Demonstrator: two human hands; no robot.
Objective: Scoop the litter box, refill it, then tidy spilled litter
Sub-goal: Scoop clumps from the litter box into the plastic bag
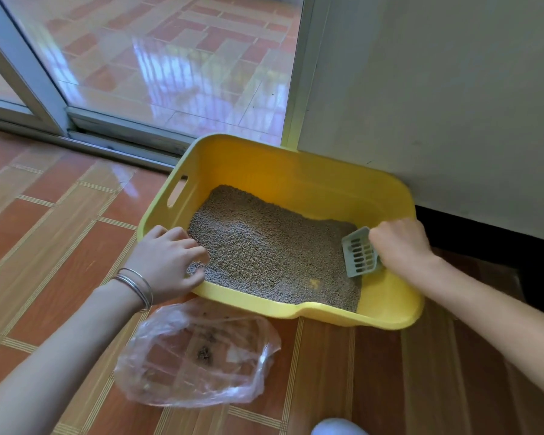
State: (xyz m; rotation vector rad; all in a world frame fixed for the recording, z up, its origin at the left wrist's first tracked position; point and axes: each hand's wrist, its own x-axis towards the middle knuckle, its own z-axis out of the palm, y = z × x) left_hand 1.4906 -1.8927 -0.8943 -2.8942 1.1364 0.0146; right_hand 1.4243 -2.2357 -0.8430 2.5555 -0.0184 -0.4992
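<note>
Handle of scoop (360,257) hidden inside right hand (399,243); left hand (167,262) covers near-left corner of litter box (296,171); dark specks in plastic bag (195,356) too small to identify; pale object (338,427) cut by bottom edge.

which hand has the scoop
The right hand grips the grey slotted scoop; the left hand, wearing bangles, only holds the yellow litter box rim.
</note>
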